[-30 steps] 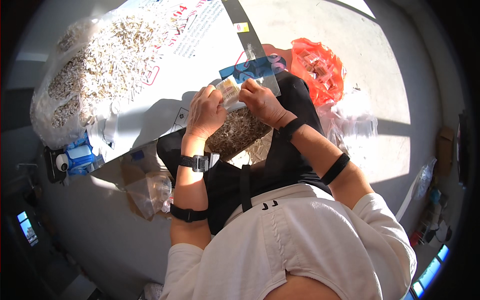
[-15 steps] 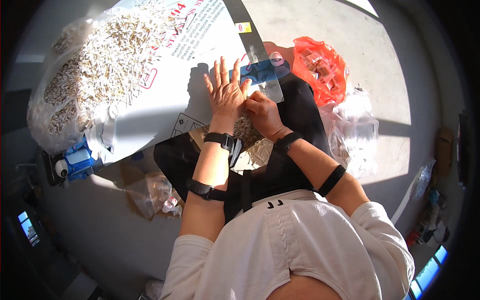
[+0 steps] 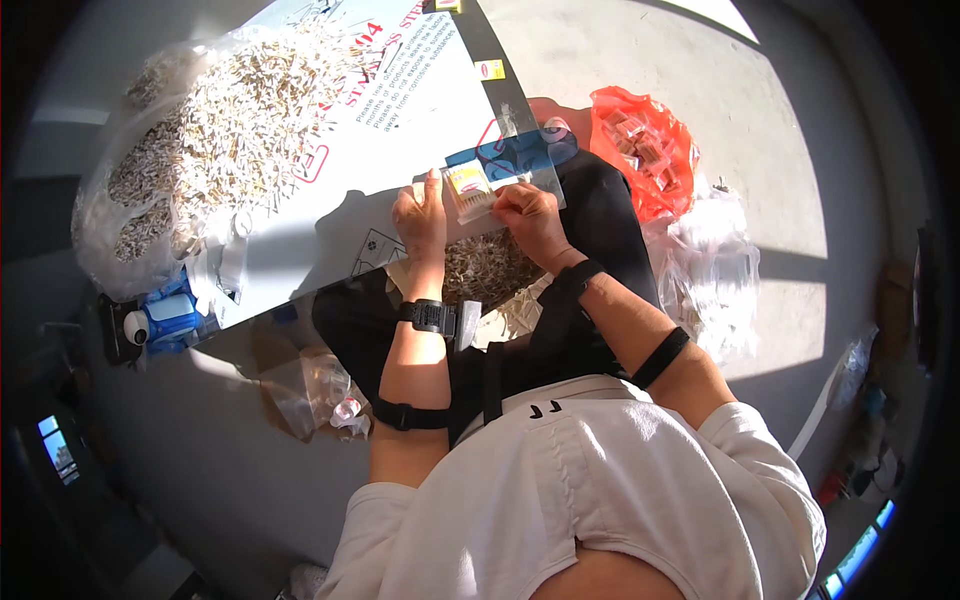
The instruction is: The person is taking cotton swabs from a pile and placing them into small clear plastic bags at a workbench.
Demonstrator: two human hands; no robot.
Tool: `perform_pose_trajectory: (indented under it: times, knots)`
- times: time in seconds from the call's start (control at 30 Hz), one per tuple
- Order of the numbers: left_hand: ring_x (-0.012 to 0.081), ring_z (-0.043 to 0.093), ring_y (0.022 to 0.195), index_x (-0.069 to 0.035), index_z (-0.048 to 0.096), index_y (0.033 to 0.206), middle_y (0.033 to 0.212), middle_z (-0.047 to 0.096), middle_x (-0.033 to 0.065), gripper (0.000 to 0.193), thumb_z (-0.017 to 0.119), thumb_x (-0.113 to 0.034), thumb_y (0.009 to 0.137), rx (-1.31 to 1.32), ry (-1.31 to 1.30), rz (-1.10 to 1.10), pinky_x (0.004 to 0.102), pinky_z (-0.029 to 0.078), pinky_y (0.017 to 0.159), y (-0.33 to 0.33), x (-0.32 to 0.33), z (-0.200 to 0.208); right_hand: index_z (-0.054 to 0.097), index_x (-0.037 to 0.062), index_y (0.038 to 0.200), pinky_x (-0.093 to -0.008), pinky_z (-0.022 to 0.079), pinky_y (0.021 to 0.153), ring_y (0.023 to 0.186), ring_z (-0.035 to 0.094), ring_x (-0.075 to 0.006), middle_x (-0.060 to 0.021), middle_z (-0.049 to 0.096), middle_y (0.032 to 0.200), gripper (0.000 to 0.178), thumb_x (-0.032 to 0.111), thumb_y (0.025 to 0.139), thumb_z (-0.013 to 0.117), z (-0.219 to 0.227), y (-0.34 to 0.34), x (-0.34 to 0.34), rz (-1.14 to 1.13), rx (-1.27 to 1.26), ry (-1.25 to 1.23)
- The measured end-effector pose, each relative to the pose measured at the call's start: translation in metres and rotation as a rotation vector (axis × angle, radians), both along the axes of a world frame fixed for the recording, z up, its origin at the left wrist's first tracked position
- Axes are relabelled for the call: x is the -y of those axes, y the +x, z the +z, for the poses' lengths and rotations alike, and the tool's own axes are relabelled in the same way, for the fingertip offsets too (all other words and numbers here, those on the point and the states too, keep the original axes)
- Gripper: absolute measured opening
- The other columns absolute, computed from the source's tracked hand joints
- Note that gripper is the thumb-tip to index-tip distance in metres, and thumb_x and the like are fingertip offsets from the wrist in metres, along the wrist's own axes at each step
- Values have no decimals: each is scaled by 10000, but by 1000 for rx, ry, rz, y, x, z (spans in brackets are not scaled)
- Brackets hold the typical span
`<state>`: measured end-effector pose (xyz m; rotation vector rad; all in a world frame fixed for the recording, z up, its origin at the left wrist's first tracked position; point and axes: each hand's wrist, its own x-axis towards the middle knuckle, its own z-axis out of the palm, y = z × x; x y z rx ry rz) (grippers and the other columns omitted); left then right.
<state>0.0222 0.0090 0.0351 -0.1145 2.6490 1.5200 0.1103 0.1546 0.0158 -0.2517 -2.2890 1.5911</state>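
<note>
A small clear plastic packet (image 3: 468, 190) with a yellow label and a row of thin pieces inside lies at the near right edge of the white sheet-covered board (image 3: 330, 230). My right hand (image 3: 532, 215) pinches the packet's lower right corner. Just left of the packet, my left hand (image 3: 421, 218) has its fingers curled in and one digit pointing up; whether it grips anything is hidden. Under the board's edge, a heap of small brownish pieces (image 3: 490, 265) sits between my legs. A blue translucent strip (image 3: 520, 152) lies just beyond the packet.
A large clear bag (image 3: 150, 190) spills a pile of small pale pieces (image 3: 250, 120) onto the board. Beyond my right leg are a red bag of small packets (image 3: 645, 150) and clear bags (image 3: 705, 280). A blue-and-white container (image 3: 165, 315) stands at the board's left corner.
My left hand has gone from spread flat to curled and drawn back to the left, uncovering the labelled packet. My right hand has shifted slightly right, still pinching.
</note>
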Motion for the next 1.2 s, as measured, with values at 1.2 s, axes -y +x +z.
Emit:
perform_pose_trajectory:
  times: [1.2]
  knots:
    - [213, 593, 799, 8, 659, 886, 821, 638, 73, 303, 838, -133, 685, -744, 376, -546, 302, 487, 699, 134, 26, 185, 679, 5, 1050, -244, 500, 687, 802, 606, -106, -73, 657, 912, 245, 85, 826, 735, 163, 89, 27, 457, -233, -469]
